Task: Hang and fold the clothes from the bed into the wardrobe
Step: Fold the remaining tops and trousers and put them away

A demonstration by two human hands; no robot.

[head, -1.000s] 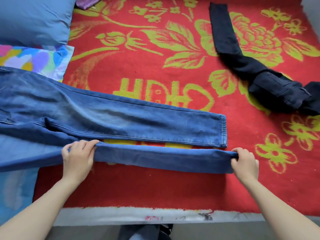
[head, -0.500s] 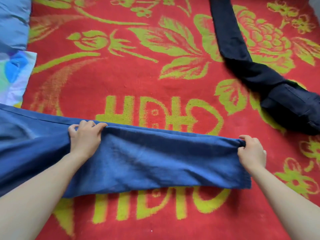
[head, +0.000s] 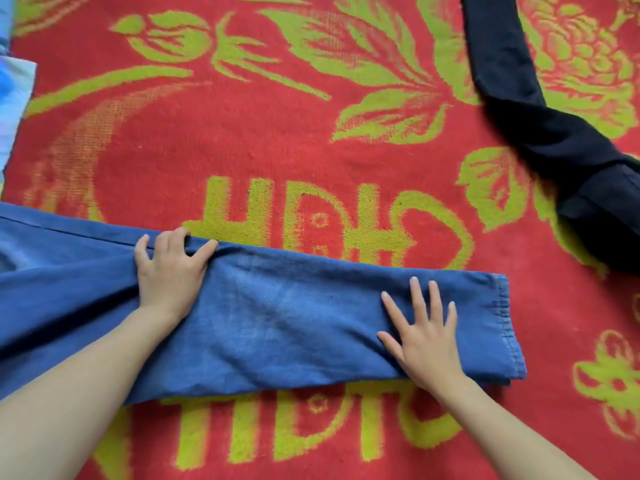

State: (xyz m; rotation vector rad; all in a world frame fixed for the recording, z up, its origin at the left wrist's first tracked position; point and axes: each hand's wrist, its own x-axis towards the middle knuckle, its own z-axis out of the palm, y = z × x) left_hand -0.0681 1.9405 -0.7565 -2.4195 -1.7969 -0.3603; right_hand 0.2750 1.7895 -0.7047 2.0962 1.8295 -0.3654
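A pair of blue jeans lies across the red bed cover, folded lengthwise so one leg is on top of the other, with the hems at the right. My left hand is at the far edge near the middle of the jeans, its fingers curled over that edge. Closer to the hem end, my right hand presses flat on the top leg with its fingers spread. The waist end runs out of view on the left.
Dark, almost black trousers lie crumpled at the upper right, apart from the jeans. The red bed cover has a yellow-green floral pattern. A pale, colourful pillow edge shows at the far left.
The near leg has been carried over onto the far leg and laid down. My right hand let go of the hem and now presses flat. The view has moved closer.
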